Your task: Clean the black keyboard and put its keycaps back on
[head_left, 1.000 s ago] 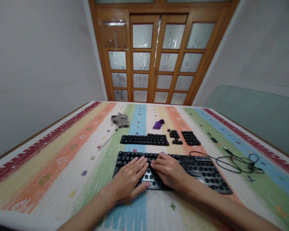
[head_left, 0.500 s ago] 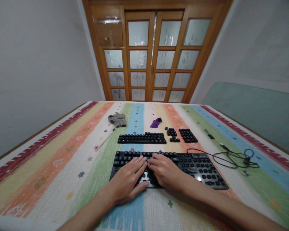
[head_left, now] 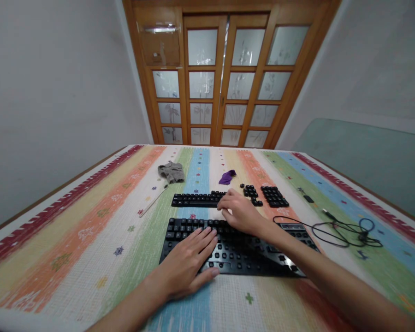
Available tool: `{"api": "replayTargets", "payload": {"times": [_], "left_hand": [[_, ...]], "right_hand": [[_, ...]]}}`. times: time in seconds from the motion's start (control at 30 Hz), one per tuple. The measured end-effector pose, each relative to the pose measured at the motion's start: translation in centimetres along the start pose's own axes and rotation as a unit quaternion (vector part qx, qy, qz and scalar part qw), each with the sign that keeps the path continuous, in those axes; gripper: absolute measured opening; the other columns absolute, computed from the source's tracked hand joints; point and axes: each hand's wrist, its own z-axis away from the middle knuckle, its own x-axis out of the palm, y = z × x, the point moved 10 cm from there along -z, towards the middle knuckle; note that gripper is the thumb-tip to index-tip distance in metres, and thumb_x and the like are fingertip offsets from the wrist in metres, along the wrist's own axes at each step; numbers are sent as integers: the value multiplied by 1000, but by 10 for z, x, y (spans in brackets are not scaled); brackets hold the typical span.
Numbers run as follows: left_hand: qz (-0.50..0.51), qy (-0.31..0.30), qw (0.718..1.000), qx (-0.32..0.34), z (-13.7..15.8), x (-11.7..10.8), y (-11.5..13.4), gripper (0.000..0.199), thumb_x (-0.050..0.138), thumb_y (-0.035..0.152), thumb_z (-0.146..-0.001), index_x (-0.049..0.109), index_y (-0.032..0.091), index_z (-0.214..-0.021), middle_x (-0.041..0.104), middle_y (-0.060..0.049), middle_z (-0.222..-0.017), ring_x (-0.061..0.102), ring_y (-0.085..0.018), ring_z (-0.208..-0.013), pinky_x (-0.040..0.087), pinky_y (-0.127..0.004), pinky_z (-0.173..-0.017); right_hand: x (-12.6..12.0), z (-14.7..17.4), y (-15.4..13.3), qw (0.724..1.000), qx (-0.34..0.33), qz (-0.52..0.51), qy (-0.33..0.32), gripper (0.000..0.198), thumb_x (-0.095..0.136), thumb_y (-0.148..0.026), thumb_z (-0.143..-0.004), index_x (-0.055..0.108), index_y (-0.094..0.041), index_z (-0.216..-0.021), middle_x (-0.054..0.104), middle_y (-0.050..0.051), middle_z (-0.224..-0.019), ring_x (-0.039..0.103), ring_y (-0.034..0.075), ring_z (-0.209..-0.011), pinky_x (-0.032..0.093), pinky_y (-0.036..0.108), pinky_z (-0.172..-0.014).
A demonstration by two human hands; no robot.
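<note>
A black keyboard (head_left: 242,260) lies across the cloth in front of me. Its upper rows carry keycaps, while the lower rows and right side show bare switches. My left hand (head_left: 188,260) rests on the keyboard's left half with fingers stretched out and the thumb lower down, open. Beyond the keyboard is a block of loose keycaps (head_left: 193,200) laid out in rows. Over the right end of that block is my right hand (head_left: 240,210), its fingers curled and thumb close to the fingertips. Whatever sits between those fingertips is too small to make out.
Farther right lie two smaller groups of keycaps, a cluster (head_left: 251,191) and a number-pad block (head_left: 275,197). A coiled black cable (head_left: 346,233) is at the right. A grey cloth (head_left: 172,172), a purple cloth (head_left: 227,177) and a thin white stick (head_left: 154,201) with a dark tip lie farther back.
My right hand has lifted from the middle of the keyboard and moved away from me to the loose keycaps. The left hand stays on the keyboard. The view has shifted slightly.
</note>
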Motion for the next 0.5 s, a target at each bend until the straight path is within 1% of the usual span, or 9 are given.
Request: {"api": "replayTargets", "payload": {"times": [0.07,0.13,0.23,0.37,0.5], "left_hand": [[4,-6,1000,-3,0,1,-1,60,42,46,-104,29,16,-155,31,-11,-159,25,-26,-148,24,-45,-122],[7,-14,1000,-9,0,2,-1,61,41,46,-105,28,15,-155,29,-11,-160,23,-25,-149,23,-44,-122],[13,-26,999,-16,0,3,-1,61,39,48,-105,28,15,-155,28,-11,-160,23,-25,-149,23,-44,-122],[26,-22,999,-21,-1,1,-1,63,40,48,-105,25,17,-157,30,-11,-159,25,-25,-148,24,-44,-122],[35,-33,999,-23,-1,3,-2,65,43,49,-104,24,16,-157,30,-11,-159,26,-26,-148,24,-44,-122]], "right_hand": [[4,-17,29,999,38,7,-11,22,56,-6,-78,75,-17,-79,75,7,-81,57,23,-84,47,36,-78],[15,-31,55,996,81,-2,-43,19,58,-11,-80,77,-17,-82,76,6,-85,59,22,-84,46,35,-81],[32,-44,84,987,135,-6,-82,18,61,-17,-83,78,-16,-85,77,8,-90,61,23,-88,46,35,-84],[46,-53,104,982,160,-8,-99,17,64,-18,-81,79,-15,-84,76,9,-86,64,25,-88,46,34,-81],[57,-56,111,979,166,-26,-114,15,65,-16,-79,80,-15,-81,76,8,-81,66,22,-81,47,31,-78]]}}
